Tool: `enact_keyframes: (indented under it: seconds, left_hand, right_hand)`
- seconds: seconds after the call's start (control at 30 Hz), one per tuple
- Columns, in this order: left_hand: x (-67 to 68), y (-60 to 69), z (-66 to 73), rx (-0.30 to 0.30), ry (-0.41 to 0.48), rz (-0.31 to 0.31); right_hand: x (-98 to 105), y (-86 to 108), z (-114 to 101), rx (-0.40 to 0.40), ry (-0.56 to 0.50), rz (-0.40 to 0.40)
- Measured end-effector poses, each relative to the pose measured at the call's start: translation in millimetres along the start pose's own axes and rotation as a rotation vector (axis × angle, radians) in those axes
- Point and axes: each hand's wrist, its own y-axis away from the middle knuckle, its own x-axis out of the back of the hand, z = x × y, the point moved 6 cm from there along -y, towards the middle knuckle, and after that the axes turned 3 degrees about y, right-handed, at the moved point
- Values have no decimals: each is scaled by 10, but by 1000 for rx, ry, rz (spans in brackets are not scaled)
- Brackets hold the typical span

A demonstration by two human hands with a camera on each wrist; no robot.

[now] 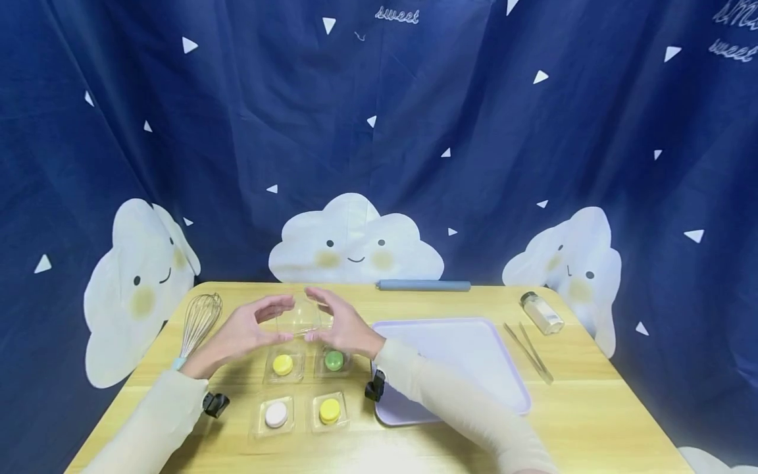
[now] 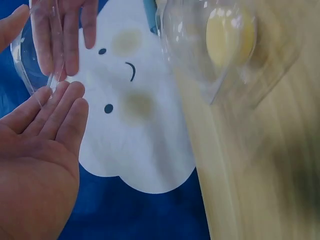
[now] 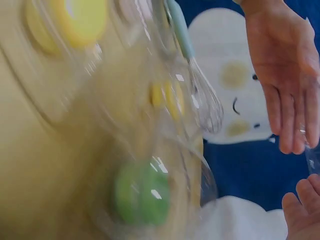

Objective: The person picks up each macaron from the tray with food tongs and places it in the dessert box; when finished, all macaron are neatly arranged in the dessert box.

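Note:
Both hands hold a clear plastic case (image 1: pixel 298 318) up over the far part of the table. My left hand (image 1: pixel 244 334) grips its left side, thumb low and fingers above. On the right side, my right hand (image 1: pixel 349 327) grips it the same way. No coloured thing shows through the case. Nearer to me lie square clear packs holding macarons: a yellow macaron (image 1: pixel 282 364) and a green macaron (image 1: pixel 334 360) behind, a pale pink macaron (image 1: pixel 276 414) and another yellow macaron (image 1: pixel 329 411) in front. In the right wrist view, clear plastic covers the green macaron (image 3: pixel 142 194).
A whisk (image 1: pixel 201 321) lies left of my left hand. Under my right forearm is a pale purple tray (image 1: pixel 447 339). A blue-grey rolling pin (image 1: pixel 423 285) lies at the back edge. Tweezers (image 1: pixel 529 355) and a dark-capped jar (image 1: pixel 542 313) are at the right.

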Motion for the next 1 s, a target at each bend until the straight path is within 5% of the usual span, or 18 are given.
enact_keyframes:
  seconds: [0.27,0.5,0.7,1.0]
  left_hand:
    - [-76,270,74,-7,-71,49]
    - [-154,610,192,-1,-188,56]
    - [-215,825,208,14,-297,77]
    - [-300,1146,46,48,-383,100]
  right_hand:
    - [-146,191,-144,19,-31,18]
    - [-304,403,-320,103,239,-30]
    - [-398,542,-399,141,370,-41]
    - [-718,718,-388,47,543,-280]
